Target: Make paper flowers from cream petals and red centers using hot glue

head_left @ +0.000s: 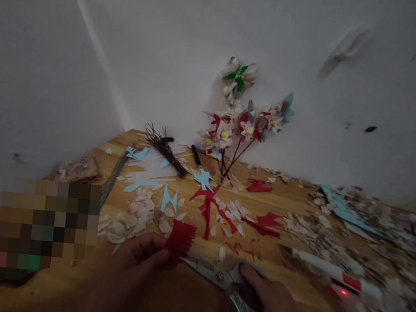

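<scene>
Between the thumb and fingers of my left hand (145,254) is a red paper piece (181,235) with a fringe of fine cuts along its right edge. My right hand (271,294) is closed round the handles of metal scissors (220,276). The scissor tips point left and reach the lower edge of the red piece, close to my left fingertips. Whether the blades are parted is too dim to tell. Red scraps (243,250) and pale petals (144,208) lie just beyond both hands.
Artificial flowers (225,134) on thin stems stand near the wall. Behind the petals lie a twig bundle (166,150) and blue cutouts (169,199). A glue gun (336,274) with a glowing red light is at the right, beside heaped petals (396,297). The left side is partly pixelated.
</scene>
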`<state>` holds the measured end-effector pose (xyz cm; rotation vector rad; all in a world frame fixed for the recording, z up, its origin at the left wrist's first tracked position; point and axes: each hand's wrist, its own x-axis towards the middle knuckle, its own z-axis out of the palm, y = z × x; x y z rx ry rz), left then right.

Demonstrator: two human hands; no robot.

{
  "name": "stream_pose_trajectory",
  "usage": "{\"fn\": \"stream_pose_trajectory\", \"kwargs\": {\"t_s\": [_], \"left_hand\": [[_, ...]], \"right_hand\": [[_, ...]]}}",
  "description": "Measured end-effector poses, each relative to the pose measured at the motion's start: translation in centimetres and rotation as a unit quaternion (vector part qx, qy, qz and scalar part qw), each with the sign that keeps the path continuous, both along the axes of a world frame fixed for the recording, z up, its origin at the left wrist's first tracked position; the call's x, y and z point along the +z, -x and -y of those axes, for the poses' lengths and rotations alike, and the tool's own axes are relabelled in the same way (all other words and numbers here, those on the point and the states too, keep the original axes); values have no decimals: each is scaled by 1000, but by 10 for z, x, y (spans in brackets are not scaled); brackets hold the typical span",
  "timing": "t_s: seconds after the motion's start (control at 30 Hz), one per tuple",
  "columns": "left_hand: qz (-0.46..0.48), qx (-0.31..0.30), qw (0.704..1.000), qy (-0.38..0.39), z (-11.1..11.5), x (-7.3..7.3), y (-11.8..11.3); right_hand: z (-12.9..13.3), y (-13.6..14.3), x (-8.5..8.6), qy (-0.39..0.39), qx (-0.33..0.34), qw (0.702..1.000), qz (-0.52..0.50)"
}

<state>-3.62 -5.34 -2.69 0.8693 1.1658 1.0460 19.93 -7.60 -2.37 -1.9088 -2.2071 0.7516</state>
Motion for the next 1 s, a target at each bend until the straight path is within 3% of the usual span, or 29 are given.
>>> {"fn": "stream_pose_trajectory", "kwargs": {"t_s": [0.17,0.33,0.47,0.73,0.87,1.0], "left_hand": [[59,-1,998,12,-1,0,-1],[52,-3,999,16,-1,5,-3],[34,-12,999,15,-2,0,0],[18,-21,1000,-4,-4,-8,3],[12,1,1000,-28,-6,-13,7],[39,8,999,-31,-5,-17,8]], "right_hand": [[-2,1,5,14,-14,1000,8],[-2,2,5,6,-6,1000,-29],[-2,1,1,6,-1,1000,-23],[0,7,25,34,-53,997,-37],[-1,0,10,-17,-19,995,-92],[-2,-11,-9,-46,-34,994,-89]]}}
